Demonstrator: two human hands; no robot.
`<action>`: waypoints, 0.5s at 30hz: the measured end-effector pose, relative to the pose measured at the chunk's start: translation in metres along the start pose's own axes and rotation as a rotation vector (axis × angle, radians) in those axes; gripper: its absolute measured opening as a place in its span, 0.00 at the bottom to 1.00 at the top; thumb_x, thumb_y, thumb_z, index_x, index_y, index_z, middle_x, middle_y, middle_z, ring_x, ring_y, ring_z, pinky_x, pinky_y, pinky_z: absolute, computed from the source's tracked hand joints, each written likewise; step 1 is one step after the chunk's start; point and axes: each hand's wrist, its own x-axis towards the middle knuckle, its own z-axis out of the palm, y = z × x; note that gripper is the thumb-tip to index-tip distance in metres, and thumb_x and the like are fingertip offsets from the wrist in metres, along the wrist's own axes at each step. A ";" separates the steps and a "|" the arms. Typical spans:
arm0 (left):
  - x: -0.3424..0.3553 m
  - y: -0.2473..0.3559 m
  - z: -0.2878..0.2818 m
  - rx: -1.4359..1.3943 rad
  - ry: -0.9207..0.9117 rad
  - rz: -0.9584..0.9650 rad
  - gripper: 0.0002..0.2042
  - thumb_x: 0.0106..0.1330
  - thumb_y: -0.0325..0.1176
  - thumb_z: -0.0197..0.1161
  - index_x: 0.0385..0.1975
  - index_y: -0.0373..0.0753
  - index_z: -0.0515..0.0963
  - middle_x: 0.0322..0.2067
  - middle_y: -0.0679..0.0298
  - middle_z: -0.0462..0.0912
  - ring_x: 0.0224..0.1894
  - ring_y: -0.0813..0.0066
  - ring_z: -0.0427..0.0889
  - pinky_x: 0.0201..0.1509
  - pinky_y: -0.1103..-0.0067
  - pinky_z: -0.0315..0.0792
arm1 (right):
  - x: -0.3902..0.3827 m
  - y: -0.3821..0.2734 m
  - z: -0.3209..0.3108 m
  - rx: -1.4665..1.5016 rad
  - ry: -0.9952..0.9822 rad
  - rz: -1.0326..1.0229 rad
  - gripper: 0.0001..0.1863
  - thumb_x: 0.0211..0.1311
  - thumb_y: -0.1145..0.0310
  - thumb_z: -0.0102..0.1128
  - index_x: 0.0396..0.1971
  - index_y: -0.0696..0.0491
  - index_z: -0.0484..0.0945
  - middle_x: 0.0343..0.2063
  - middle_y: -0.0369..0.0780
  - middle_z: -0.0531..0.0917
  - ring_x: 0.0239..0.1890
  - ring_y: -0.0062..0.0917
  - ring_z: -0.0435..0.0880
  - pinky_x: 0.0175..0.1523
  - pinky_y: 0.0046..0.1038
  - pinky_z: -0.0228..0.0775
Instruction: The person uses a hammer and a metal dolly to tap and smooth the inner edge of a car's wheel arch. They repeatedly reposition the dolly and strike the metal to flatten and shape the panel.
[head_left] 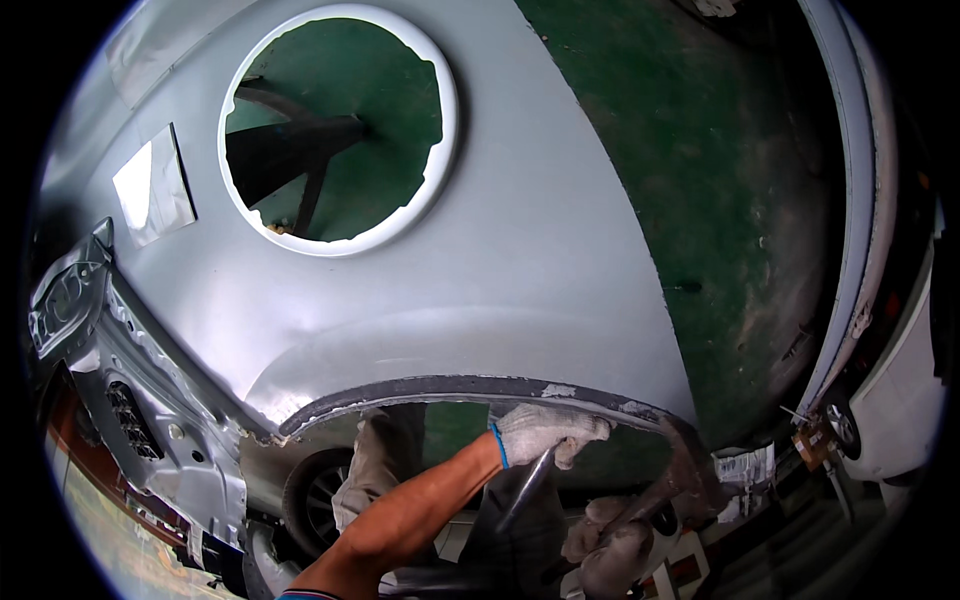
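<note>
Panel (pixel 530 230), smooth grey sheet metal with dark arch rim (pixel 470 386), bearing white ring (pixel 335 248) and glossy square plate (pixel 155 190); below its rim, knit-gloved left hand (pixel 548 434) gripping metal rod (pixel 526 490), forearm (pixel 410 515) before beige trousers (pixel 376 450), and gloved right hand (pixel 612 555), hold unclear.

A silver car body panel (pixel 520 240) shows a white ring (pixel 448 115) around a round opening on its far part and a shiny square plate (pixel 155 190) on its left part. Along the panel's near arched edge runs a dark strip (pixel 450 386). The left hand (pixel 545 435), in a pale glove with a blue cuff, is at that edge, a metal rod (pixel 525 490) slanting down beside its fingers. The right hand (pixel 612 558), gloved and shadowed, is below the panel's near right end. Green floor (pixel 690 190) shows right of the panel.
</note>
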 end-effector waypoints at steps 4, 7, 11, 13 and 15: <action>0.005 0.001 0.007 0.067 -0.044 0.024 0.12 0.66 0.38 0.72 0.42 0.37 0.84 0.18 0.70 0.71 0.18 0.81 0.68 0.25 0.79 0.70 | -0.003 -0.012 0.006 0.051 0.135 0.000 0.21 0.72 0.46 0.58 0.47 0.51 0.74 0.24 0.38 0.70 0.21 0.26 0.64 0.27 0.29 0.56; 0.008 -0.001 0.011 0.092 -0.035 0.017 0.12 0.66 0.38 0.72 0.40 0.37 0.83 0.17 0.70 0.71 0.18 0.81 0.68 0.24 0.79 0.71 | -0.004 -0.009 0.012 -0.055 0.184 -0.068 0.19 0.74 0.49 0.59 0.44 0.52 0.74 0.23 0.37 0.70 0.22 0.25 0.67 0.27 0.28 0.59; 0.014 -0.004 0.011 0.110 -0.032 0.003 0.11 0.67 0.40 0.71 0.34 0.38 0.83 0.17 0.70 0.71 0.18 0.80 0.69 0.25 0.77 0.73 | -0.001 0.001 0.014 -0.011 0.127 -0.082 0.16 0.76 0.54 0.58 0.46 0.53 0.73 0.21 0.37 0.70 0.23 0.24 0.70 0.25 0.26 0.59; 0.017 -0.005 0.010 0.108 -0.045 0.002 0.11 0.68 0.40 0.71 0.31 0.39 0.83 0.18 0.69 0.72 0.18 0.80 0.69 0.25 0.76 0.73 | -0.001 0.003 0.013 -0.071 0.157 -0.089 0.16 0.76 0.55 0.57 0.48 0.53 0.72 0.21 0.37 0.70 0.22 0.23 0.70 0.24 0.25 0.59; 0.019 -0.006 0.010 0.074 -0.054 -0.027 0.12 0.68 0.41 0.71 0.29 0.39 0.82 0.18 0.68 0.73 0.19 0.79 0.70 0.25 0.76 0.74 | -0.001 0.002 0.014 -0.082 0.144 -0.090 0.14 0.76 0.57 0.55 0.49 0.52 0.72 0.20 0.36 0.69 0.22 0.23 0.70 0.24 0.24 0.59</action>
